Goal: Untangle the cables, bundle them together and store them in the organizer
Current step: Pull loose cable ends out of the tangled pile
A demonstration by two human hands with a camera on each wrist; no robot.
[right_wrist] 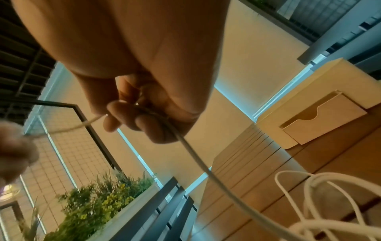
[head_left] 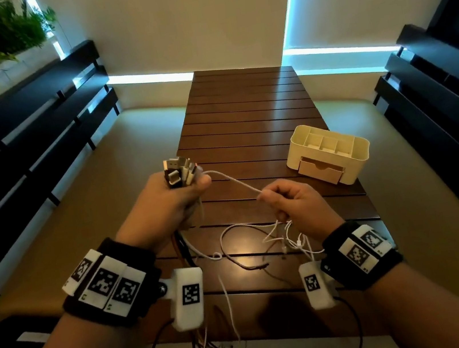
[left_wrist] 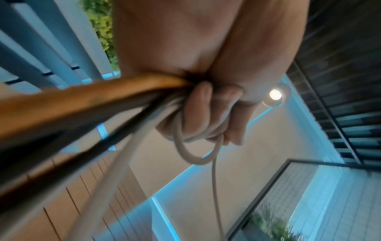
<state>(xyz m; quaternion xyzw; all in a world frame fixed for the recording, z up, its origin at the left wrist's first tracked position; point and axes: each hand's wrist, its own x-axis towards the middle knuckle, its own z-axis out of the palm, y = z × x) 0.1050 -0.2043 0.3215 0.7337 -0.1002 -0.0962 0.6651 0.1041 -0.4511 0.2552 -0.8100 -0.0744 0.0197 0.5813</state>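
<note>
From the head view, a bundle of cables (head_left: 180,172) is gripped upright in the left hand (head_left: 167,204), fingers curled tight round it, plug ends fanned out above the fist just off the table's left edge. A white cable (head_left: 232,182) is stretched from that fist across to the right hand (head_left: 297,208), where it is pinched between thumb and fingertips above the slatted table (head_left: 243,117). Loose white loops (head_left: 263,243) are seen lying on the near slats below the right hand. The organizer (head_left: 327,152) is set by the table's right edge, well apart from both hands, its drawer slightly pulled out; bare slats are left beyond it and between it and the hands.

From the left wrist view, the left hand (left_wrist: 206,114) is shown closed round the bundle (left_wrist: 103,101), an orange cable uppermost, with a white loop (left_wrist: 191,153) hanging under the fingers.

From the right wrist view, the white cable (right_wrist: 198,161) is held in the curled fingers of the right hand (right_wrist: 144,114) and is run down toward the loops (right_wrist: 321,195) on the table (right_wrist: 309,163). The organizer (right_wrist: 321,104) is seen at the far right.
</note>
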